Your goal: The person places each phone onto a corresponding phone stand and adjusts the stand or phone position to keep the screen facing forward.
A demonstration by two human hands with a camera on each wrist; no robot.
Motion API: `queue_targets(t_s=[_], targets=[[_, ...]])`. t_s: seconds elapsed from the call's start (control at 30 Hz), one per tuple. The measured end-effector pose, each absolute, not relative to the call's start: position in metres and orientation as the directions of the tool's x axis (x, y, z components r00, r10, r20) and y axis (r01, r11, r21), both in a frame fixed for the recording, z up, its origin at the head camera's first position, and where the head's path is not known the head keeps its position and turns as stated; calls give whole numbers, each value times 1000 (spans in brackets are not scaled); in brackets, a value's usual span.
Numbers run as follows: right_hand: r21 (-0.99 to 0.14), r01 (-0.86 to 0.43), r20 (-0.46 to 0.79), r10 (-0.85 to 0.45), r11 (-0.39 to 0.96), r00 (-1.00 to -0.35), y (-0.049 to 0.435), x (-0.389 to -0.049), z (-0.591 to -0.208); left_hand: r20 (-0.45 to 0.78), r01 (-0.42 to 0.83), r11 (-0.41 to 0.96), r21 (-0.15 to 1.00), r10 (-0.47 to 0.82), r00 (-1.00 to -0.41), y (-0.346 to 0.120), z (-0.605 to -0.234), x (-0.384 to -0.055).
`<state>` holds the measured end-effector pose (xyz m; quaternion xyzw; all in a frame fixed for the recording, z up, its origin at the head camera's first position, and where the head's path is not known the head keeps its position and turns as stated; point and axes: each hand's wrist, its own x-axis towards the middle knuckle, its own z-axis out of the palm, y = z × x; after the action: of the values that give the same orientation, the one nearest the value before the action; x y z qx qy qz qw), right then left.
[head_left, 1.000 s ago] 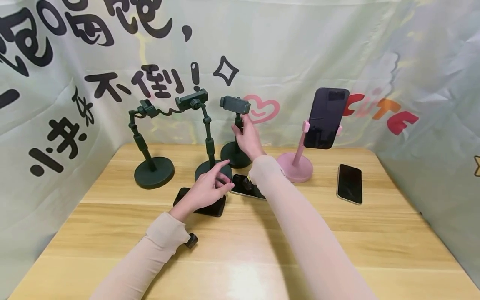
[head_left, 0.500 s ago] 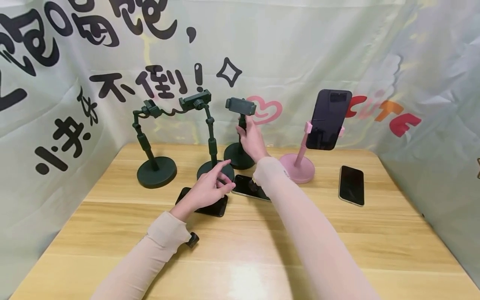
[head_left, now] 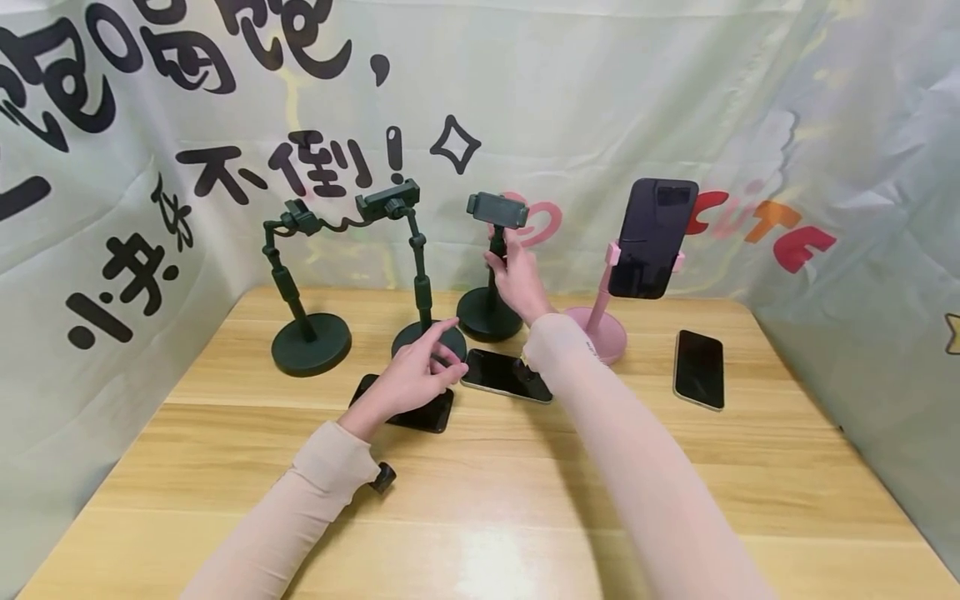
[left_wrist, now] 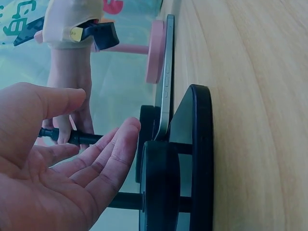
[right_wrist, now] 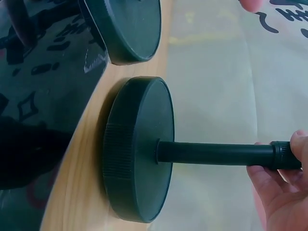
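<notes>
My right hand [head_left: 523, 279] grips the upper pole of a dark green phone stand [head_left: 489, 317] at the back of the table. Its clamp [head_left: 498, 210] rises above the fingers, holding no phone. In the right wrist view the thumb and fingers curl around the collar on the pole [right_wrist: 216, 153], and the round base [right_wrist: 144, 149] is upright on the wood. My left hand [head_left: 412, 379] hovers palm inward with loose fingers, over a black phone [head_left: 431, 414] and in front of a second green stand [head_left: 422, 292]. Another phone [head_left: 498, 377] lies flat before the gripped stand.
A third green stand [head_left: 311, 346] is at the left, its head joined by a cord to the second. Right of my right hand, a pink stand [head_left: 609, 337] carries an upright phone [head_left: 652, 237]. One more phone [head_left: 699, 371] lies farther right. A printed cloth backs the table.
The gripped stand has slid a little to the right along with my right hand, away from the second green stand. My left hand has stayed where it was.
</notes>
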<state>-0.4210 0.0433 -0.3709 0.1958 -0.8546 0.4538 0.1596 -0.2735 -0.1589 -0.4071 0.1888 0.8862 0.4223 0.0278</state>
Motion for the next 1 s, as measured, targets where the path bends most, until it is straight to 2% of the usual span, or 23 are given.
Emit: queue_targets(t_s=[0.4, 0.73, 1.0], targets=[[-686, -513, 463, -234, 517, -855, 60, -401, -356, 101, 313, 562, 766, 376, -921, -159, -403, -269], [-673, -599, 500, -329, 435, -801, 67, -373, -341, 125, 343, 556, 757, 392, -911, -162, -405, -269], [-695, -618, 509, -355, 368, -784, 80, -350, -348, 106, 327, 544, 773, 396, -912, -161, -401, -269]])
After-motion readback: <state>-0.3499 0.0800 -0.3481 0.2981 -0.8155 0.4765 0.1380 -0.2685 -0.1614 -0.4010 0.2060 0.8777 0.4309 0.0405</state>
